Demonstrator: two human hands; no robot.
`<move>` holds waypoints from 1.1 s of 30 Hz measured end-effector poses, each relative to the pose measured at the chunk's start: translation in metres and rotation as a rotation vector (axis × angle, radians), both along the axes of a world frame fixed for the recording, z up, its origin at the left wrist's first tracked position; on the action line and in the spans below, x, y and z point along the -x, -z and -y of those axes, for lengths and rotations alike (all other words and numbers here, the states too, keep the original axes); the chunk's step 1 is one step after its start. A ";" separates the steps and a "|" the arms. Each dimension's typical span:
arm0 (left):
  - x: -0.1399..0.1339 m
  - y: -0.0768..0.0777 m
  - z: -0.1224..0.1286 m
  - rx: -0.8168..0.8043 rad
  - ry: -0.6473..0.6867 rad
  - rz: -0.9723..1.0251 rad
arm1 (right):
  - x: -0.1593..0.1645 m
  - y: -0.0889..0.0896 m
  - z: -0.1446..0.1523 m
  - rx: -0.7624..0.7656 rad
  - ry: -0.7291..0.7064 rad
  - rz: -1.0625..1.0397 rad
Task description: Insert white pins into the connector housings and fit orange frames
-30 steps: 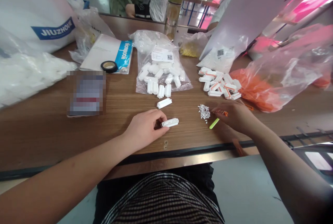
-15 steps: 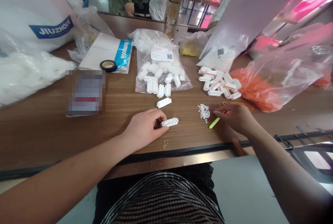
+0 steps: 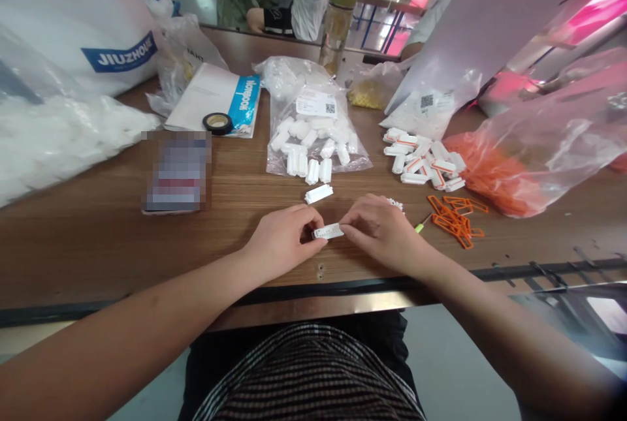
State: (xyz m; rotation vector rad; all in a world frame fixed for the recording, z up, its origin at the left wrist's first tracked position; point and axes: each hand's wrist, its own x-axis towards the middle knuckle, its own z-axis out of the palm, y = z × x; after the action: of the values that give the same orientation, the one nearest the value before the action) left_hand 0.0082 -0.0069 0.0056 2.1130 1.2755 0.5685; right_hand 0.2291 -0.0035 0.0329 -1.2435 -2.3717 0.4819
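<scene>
Evidently, white block (image 3: pixel 327 232), between left fingers (image 3: pixel 312 249)

You have moderate, diffuse light; pink glare (image 3: pixel 595 0) upper right; metal edging (image 3: pixel 360 306) shines; pixelation masks the device (image 3: pixel 176 173) leftward.

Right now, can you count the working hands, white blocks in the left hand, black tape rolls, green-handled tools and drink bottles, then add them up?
Hands: 2 (left hand, right hand)
White block in the left hand: 1
Black tape roll: 1
Green-handled tool: 1
Drink bottle: 1
Total: 6
</scene>
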 end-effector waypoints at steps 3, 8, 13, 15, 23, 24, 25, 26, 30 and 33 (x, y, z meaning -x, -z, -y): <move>0.000 0.001 0.000 -0.012 -0.002 0.011 | 0.007 0.003 -0.003 -0.038 -0.014 0.080; 0.001 0.001 0.000 -0.016 -0.005 0.012 | 0.007 -0.002 -0.006 -0.077 -0.047 0.189; 0.000 0.001 0.000 -0.016 -0.006 0.013 | 0.005 -0.008 -0.006 -0.118 -0.144 0.251; 0.000 0.001 0.000 -0.015 -0.008 0.012 | 0.003 -0.008 -0.006 -0.130 -0.144 0.238; 0.000 0.000 0.000 -0.008 -0.002 0.012 | 0.000 -0.001 -0.004 -0.163 -0.042 0.200; 0.000 0.000 0.000 -0.012 -0.002 0.013 | 0.001 -0.001 -0.004 -0.157 -0.039 0.200; 0.000 0.000 0.001 -0.016 -0.002 0.015 | 0.002 -0.001 -0.004 -0.152 -0.037 0.199; 0.000 0.000 0.001 -0.018 -0.001 0.016 | 0.002 -0.001 -0.004 -0.148 -0.037 0.198; 0.000 0.000 0.001 -0.010 -0.004 0.018 | 0.001 -0.004 -0.007 -0.118 -0.071 0.228; 0.001 0.000 0.000 0.004 -0.009 0.012 | 0.002 -0.009 -0.011 -0.059 -0.117 0.285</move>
State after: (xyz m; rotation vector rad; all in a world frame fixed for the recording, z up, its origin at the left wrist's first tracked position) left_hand 0.0076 -0.0074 0.0051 2.0990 1.2788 0.5807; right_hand 0.2272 0.0075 0.0422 -1.2215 -2.6874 0.2824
